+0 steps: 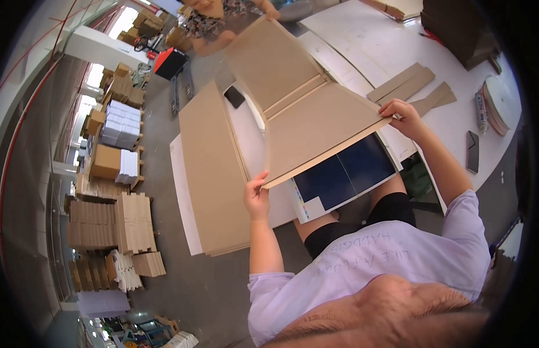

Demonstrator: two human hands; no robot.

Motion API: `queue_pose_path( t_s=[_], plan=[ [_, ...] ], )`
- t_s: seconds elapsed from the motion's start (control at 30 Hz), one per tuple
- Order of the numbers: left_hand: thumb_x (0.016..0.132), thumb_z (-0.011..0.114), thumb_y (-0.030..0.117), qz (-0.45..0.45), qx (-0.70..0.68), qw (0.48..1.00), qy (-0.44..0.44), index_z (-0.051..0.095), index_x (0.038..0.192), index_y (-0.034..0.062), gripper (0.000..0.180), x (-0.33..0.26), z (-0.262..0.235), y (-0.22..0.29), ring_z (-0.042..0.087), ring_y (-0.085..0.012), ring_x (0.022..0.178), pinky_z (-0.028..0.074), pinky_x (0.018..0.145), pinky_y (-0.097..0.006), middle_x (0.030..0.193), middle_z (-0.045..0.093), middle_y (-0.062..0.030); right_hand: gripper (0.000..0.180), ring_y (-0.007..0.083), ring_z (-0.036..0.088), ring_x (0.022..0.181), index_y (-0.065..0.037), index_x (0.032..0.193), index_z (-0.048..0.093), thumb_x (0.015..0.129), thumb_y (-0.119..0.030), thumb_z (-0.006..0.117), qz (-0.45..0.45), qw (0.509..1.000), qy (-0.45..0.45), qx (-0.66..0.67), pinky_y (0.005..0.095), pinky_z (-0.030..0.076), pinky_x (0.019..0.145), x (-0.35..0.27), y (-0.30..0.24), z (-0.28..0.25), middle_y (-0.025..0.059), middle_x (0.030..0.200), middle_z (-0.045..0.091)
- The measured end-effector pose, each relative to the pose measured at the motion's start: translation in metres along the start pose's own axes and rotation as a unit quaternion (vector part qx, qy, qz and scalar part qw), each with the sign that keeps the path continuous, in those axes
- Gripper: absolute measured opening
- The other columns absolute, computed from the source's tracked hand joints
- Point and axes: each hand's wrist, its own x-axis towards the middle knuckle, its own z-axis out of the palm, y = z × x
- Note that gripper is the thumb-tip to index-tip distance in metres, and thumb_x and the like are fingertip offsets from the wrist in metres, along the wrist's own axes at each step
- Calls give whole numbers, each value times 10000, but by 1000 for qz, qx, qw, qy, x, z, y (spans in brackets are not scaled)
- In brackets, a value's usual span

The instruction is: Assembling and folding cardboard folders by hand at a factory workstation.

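Both hands are on the brown board [324,124], which lies directly ahead of the fingers and spans the gap between them. The left hand [256,200] is closed at the near left corner, thumb over the rim; the right hand [404,118] is closed at the near right corner. Fingers on each side are pinched to about the board's thickness, and no other item is seen in either grip.

Principal relation: the near edge runs straight from the left fingers to the right fingers, while the long axis extends away from them, veering left, across a ridged spine to a second panel. Neither hand is nearer, as both are in contact; the far panel is beyond reach of either grip. A co-worker's hand [273,13] is at its far right corner; contact cannot be confirmed.

Below the near edge, between the fingers, is a dark blue printed sheet [324,184]; the edge is judged to be raised above it. A stack of boards [211,180] stands just left of the left fingers. Cardboard strips [403,84] lie on the tabletop [449,120], beyond the right fingers.
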Motion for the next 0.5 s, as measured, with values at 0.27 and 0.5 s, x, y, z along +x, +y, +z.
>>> queue_pose_path(
  t_s=[0.27, 0.5],
  plan=[
    [901, 660, 86, 15, 28, 998, 47, 561, 993, 63, 137, 8, 6, 9, 627, -194, 973, 516, 857, -302, 1132, 626, -165, 195, 196, 632, 915, -18, 831, 589, 733, 142, 643, 11, 994, 58, 93, 287, 507, 792, 5, 14, -2, 89, 958, 634],
    [888, 690, 151, 51, 28, 987, 152, 559, 991, 77, 182, 21, 26, 11, 610, -184, 971, 510, 867, -310, 1087, 626, -145, 202, 149, 586, 967, -26, 913, 586, 814, 151, 592, 35, 938, 217, 268, 264, 489, 837, -1, 27, 28, 67, 1042, 586]
  ],
)
